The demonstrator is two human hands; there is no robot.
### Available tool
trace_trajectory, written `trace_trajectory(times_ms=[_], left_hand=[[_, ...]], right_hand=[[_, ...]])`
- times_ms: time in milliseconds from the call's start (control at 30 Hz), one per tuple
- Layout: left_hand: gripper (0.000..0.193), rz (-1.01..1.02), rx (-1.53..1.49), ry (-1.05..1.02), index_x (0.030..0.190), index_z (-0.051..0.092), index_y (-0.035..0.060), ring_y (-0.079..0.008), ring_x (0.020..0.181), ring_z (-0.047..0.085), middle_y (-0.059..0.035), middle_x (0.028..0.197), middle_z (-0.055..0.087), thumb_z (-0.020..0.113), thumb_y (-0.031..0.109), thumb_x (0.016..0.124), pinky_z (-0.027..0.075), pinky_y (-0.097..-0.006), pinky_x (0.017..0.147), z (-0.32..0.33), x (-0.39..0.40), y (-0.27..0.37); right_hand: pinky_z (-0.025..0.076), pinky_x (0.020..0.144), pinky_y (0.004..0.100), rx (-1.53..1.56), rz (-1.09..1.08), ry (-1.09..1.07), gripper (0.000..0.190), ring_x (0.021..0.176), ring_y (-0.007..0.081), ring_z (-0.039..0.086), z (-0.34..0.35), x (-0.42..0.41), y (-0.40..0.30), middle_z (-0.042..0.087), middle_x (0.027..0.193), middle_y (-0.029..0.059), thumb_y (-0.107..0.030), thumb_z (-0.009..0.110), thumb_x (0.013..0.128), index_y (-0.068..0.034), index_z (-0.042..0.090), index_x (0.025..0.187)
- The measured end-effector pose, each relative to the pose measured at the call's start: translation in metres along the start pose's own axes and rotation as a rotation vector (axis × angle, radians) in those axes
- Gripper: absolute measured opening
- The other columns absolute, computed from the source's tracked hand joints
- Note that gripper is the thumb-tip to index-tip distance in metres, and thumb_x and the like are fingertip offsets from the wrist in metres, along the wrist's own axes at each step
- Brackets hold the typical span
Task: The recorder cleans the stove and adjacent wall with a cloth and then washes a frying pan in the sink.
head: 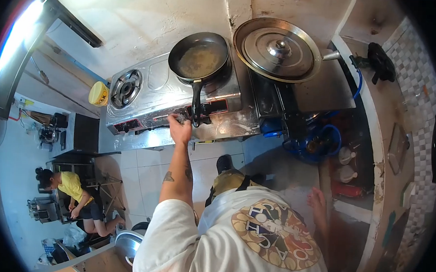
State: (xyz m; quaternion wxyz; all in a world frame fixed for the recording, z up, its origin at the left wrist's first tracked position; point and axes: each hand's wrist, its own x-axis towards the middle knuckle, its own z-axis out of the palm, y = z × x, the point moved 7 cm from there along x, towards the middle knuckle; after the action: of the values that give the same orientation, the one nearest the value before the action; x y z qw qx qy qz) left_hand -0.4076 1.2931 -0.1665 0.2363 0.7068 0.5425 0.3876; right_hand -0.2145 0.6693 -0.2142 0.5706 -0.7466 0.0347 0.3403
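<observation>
My left hand [180, 130] is at the front edge of a stainless-steel gas stove [152, 96], just left of a frying pan's black handle [196, 104]. Its fingers close around a grey, mesh-like scouring pad [182, 118], partly hidden by the hand. The dark frying pan [199, 58] rests over the right burner, with brownish residue or liquid in its bottom. Whitish suds and wet streaks mark the stove top and the steel counter. At the left, the other burner [126, 87] is uncovered. Low at my right side hangs my right hand [316, 200], fingers apart, holding nothing.
A wide pan with a metal lid [280, 47] stands right of the stove. Below it sits a blue basket [321, 144]. A yellow tub [98, 94] is by the stove's left end. A person in yellow [71, 188] sits at lower left, near a metal pot [128, 243].
</observation>
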Motion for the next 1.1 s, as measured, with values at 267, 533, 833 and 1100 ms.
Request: trace_trajectory(times_ms=[267,533,833,1100], left_hand=[[0.038,0.147,0.488,-0.36,0.103,0.064,0.0039,-0.0424,0.092,0.064,-0.0229,0.096,0.068,0.068,0.034,0.081,0.051,-0.0489,0.079,0.031,0.008,0.018],[0.032,0.335,0.495,-0.52,0.102,0.066,0.0053,-0.0426,0.087,0.065,-0.0233,0.089,0.068,0.063,0.03,0.083,0.052,-0.0499,0.076,0.042,0.018,0.017],[0.019,0.195,0.243,-0.253,0.093,0.06,0.0076,-0.0408,0.079,0.065,-0.0191,0.087,0.067,0.062,0.023,0.083,0.051,-0.0513,0.072,0.032,0.006,0.019],[0.017,0.727,0.275,-0.231,0.098,0.057,0.0184,-0.0227,0.074,0.063,-0.0032,0.081,0.055,0.057,0.015,0.081,0.047,-0.039,0.066,0.03,-0.006,0.021]], right_hand=[[0.047,0.075,0.0243,-0.072,-0.065,-0.04,0.037,0.082,0.0098,0.055,0.006,0.009,0.006,0.057,0.094,0.002,-0.02,0.06,0.095,-0.004,0.053,0.127],[0.048,0.076,0.0243,-0.195,-0.203,-0.133,0.038,0.082,0.0093,0.056,0.053,0.036,-0.039,0.058,0.093,0.0019,-0.015,0.064,0.092,-0.002,0.053,0.126],[0.048,0.075,0.0232,-0.437,-0.334,-0.516,0.04,0.081,0.007,0.056,0.201,0.064,-0.156,0.061,0.093,0.0014,-0.015,0.067,0.091,-0.002,0.054,0.127],[0.049,0.072,0.0254,-0.842,-0.54,-0.692,0.041,0.079,0.0102,0.057,0.342,0.047,-0.226,0.064,0.096,0.0049,-0.017,0.067,0.09,-0.003,0.055,0.127]])
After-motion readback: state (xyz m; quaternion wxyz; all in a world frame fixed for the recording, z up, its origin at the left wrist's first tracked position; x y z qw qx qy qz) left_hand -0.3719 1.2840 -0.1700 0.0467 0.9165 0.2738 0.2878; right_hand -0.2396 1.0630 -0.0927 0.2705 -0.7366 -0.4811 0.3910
